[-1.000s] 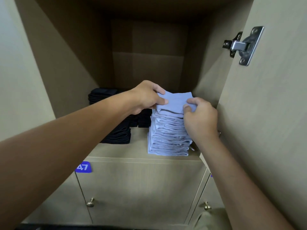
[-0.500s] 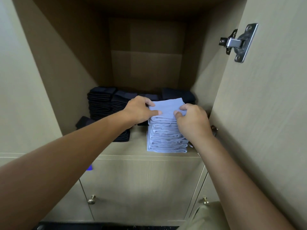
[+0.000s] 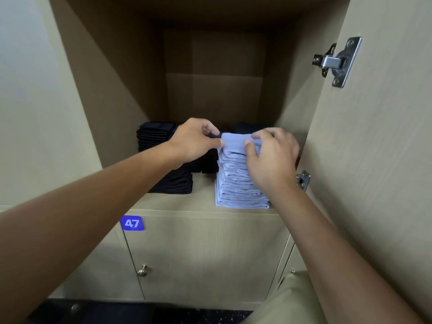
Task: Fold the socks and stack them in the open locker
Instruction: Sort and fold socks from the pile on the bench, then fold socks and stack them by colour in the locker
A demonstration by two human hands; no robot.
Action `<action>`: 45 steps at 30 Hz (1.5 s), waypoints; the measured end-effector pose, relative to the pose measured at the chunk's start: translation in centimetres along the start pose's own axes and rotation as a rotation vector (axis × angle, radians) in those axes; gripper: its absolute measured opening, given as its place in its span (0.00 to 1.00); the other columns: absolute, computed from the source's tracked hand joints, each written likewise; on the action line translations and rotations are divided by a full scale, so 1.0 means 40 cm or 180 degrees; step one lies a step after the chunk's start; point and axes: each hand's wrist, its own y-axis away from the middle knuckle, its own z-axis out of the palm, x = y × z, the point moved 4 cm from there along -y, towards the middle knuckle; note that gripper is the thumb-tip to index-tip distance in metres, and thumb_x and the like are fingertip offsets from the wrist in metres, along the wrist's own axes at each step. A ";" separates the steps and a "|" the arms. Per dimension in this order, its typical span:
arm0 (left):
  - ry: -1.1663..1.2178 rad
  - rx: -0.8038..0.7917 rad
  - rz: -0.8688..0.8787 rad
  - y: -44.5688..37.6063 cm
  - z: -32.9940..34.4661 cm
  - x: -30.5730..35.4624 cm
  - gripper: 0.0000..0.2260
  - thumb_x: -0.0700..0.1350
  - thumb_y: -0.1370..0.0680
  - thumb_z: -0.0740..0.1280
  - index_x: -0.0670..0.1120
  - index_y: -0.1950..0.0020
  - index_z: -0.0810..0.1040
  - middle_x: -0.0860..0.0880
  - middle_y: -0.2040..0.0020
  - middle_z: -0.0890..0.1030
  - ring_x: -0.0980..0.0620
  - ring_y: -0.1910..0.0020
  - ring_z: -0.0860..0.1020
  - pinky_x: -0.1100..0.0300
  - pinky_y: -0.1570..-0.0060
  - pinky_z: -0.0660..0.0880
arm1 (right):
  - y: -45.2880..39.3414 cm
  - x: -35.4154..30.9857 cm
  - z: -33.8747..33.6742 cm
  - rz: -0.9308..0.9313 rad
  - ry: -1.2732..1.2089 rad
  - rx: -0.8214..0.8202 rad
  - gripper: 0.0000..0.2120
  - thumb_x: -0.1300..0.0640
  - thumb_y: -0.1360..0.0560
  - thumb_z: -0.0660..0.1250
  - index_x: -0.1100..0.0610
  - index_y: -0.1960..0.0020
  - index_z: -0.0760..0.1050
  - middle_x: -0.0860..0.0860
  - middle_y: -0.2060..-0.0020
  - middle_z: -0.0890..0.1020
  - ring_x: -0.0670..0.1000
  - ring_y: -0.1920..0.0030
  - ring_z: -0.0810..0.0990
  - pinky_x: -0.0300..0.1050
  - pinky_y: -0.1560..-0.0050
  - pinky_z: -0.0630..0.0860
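**Blue sock settling on top of the stack**

Dark folded socks [image 3: 155, 135] fill the far left of the open locker [image 3: 112, 94], with a lower dark pile [image 3: 176, 183] nearer the front edge. Coming across, the left hand [image 3: 192, 140] reaches in with thumb and fingertips pinched on the left edge of the top light-blue sock [image 3: 235, 142]. That sock lies flat on the tall light-blue stack [image 3: 238, 183], which stands at the near right of the locker floor, just behind the front lip. Its long axis runs left to right, so each hand takes one short end. The right hand [image 3: 272, 157] curls over the right end, fingers on top and thumb at the front, gripping the same sock and partly hiding the stack's right side. Both hands sit about equally close; the sock lies directly between them. I'd judge the next move is a straight press down and letting go. Further right, the open door [image 3: 383, 160] carries a metal hinge [image 3: 337, 61].
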 end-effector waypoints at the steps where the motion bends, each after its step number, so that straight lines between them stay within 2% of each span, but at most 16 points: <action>1: -0.0117 0.0047 0.0044 0.016 -0.012 -0.004 0.12 0.50 0.24 0.76 0.48 0.44 0.84 0.51 0.45 0.82 0.54 0.43 0.79 0.65 0.46 0.70 | 0.003 -0.012 0.002 -0.0117 0.0007 0.0009 0.15 0.48 0.17 0.60 0.54 0.37 0.79 0.51 0.38 0.76 0.56 0.33 0.69 0.51 0.28 0.57; 6: -0.0365 0.0280 0.0060 0.119 -0.074 -0.051 0.07 0.49 0.23 0.74 0.49 0.47 0.83 0.54 0.51 0.84 0.57 0.50 0.81 0.64 0.48 0.74 | 0.039 -0.095 0.015 -0.0755 -0.0386 0.0116 0.10 0.52 0.20 0.62 0.54 0.47 0.80 0.51 0.48 0.79 0.56 0.42 0.73 0.49 0.37 0.59; 8: -0.0450 0.0318 0.0010 0.164 -0.103 -0.071 0.05 0.49 0.22 0.74 0.49 0.49 0.83 0.54 0.54 0.85 0.58 0.53 0.81 0.66 0.53 0.73 | 0.060 -0.137 0.018 -0.0970 -0.0541 0.0087 0.08 0.52 0.21 0.62 0.54 0.50 0.79 0.50 0.53 0.80 0.55 0.47 0.74 0.48 0.41 0.60; 10: -0.0552 0.0301 -0.0064 0.211 -0.134 -0.097 0.03 0.49 0.22 0.73 0.51 0.51 0.83 0.54 0.56 0.85 0.55 0.55 0.82 0.63 0.55 0.73 | 0.086 -0.179 0.033 -0.1197 -0.0605 -0.0068 0.06 0.53 0.21 0.64 0.54 0.51 0.78 0.49 0.56 0.80 0.55 0.49 0.75 0.49 0.43 0.62; 14: -0.0780 0.0197 -0.0248 0.301 -0.203 -0.152 0.02 0.48 0.22 0.73 0.51 0.54 0.82 0.53 0.58 0.85 0.49 0.55 0.83 0.52 0.50 0.78 | 0.138 -0.261 0.080 -0.1550 -0.0795 -0.0654 0.04 0.54 0.21 0.64 0.53 0.50 0.77 0.47 0.58 0.81 0.53 0.50 0.74 0.52 0.43 0.66; 17: -0.1014 0.0096 -0.0303 0.372 -0.249 -0.194 0.03 0.46 0.22 0.72 0.51 0.56 0.82 0.53 0.60 0.85 0.49 0.56 0.83 0.51 0.49 0.78 | 0.182 -0.308 0.115 -0.1677 -0.0991 -0.1084 0.04 0.54 0.20 0.64 0.53 0.49 0.76 0.46 0.58 0.80 0.51 0.51 0.74 0.49 0.45 0.67; 21: -0.1380 -0.0055 -0.0385 0.452 -0.312 -0.245 0.03 0.50 0.22 0.72 0.54 0.55 0.82 0.59 0.56 0.84 0.54 0.55 0.82 0.53 0.46 0.78 | 0.234 -0.352 0.152 -0.1695 -0.1310 -0.1673 0.04 0.54 0.21 0.65 0.53 0.48 0.76 0.46 0.58 0.78 0.48 0.57 0.73 0.47 0.54 0.70; 23: -0.1576 -0.0101 -0.0458 0.496 -0.345 -0.273 0.03 0.52 0.22 0.71 0.54 0.53 0.81 0.58 0.55 0.83 0.54 0.54 0.82 0.54 0.47 0.77 | 0.256 -0.378 0.167 -0.1753 -0.1342 -0.1914 0.04 0.54 0.21 0.65 0.51 0.47 0.77 0.44 0.59 0.77 0.46 0.59 0.74 0.47 0.55 0.73; 26: -0.1707 -0.0071 -0.0668 0.569 -0.394 -0.327 0.03 0.51 0.22 0.71 0.53 0.54 0.81 0.58 0.56 0.82 0.53 0.53 0.81 0.56 0.49 0.76 | 0.286 -0.422 0.178 -0.1881 -0.1381 -0.2115 0.05 0.53 0.22 0.66 0.50 0.47 0.78 0.41 0.61 0.76 0.42 0.60 0.74 0.46 0.53 0.73; 30: -0.1814 0.0069 -0.1047 0.676 -0.482 -0.394 0.03 0.50 0.22 0.71 0.51 0.53 0.81 0.57 0.56 0.82 0.52 0.52 0.81 0.52 0.46 0.78 | 0.331 -0.492 0.190 -0.2071 -0.1484 -0.2370 0.05 0.50 0.21 0.68 0.48 0.46 0.78 0.43 0.57 0.80 0.43 0.58 0.77 0.46 0.52 0.75; 34: -0.1969 0.0172 -0.1399 0.782 -0.567 -0.444 0.04 0.52 0.21 0.71 0.53 0.52 0.81 0.56 0.54 0.83 0.55 0.52 0.80 0.52 0.45 0.77 | 0.367 -0.557 0.209 -0.2131 -0.1594 -0.2697 0.05 0.48 0.21 0.68 0.44 0.46 0.77 0.43 0.56 0.80 0.42 0.58 0.77 0.37 0.56 0.71; 38: -0.2053 0.0198 -0.1761 0.878 -0.642 -0.487 0.04 0.52 0.21 0.71 0.53 0.51 0.81 0.56 0.54 0.82 0.55 0.52 0.79 0.53 0.44 0.76 | 0.395 -0.621 0.236 -0.2163 -0.1689 -0.2927 0.06 0.49 0.21 0.69 0.46 0.45 0.79 0.43 0.57 0.80 0.43 0.58 0.77 0.32 0.57 0.70; 42: -0.2069 0.0134 -0.2186 0.960 -0.705 -0.550 0.07 0.53 0.21 0.71 0.51 0.47 0.81 0.56 0.52 0.81 0.57 0.53 0.77 0.56 0.47 0.72 | 0.438 -0.699 0.284 -0.2230 -0.1691 -0.3163 0.06 0.49 0.21 0.69 0.47 0.45 0.79 0.42 0.59 0.79 0.42 0.59 0.77 0.31 0.58 0.69; 45: -0.2026 0.0072 -0.2519 1.016 -0.741 -0.608 0.09 0.54 0.22 0.72 0.52 0.46 0.80 0.55 0.48 0.81 0.54 0.49 0.78 0.57 0.46 0.71 | 0.482 -0.764 0.329 -0.2288 -0.1687 -0.3363 0.06 0.50 0.22 0.69 0.48 0.45 0.79 0.43 0.59 0.80 0.41 0.60 0.77 0.33 0.60 0.69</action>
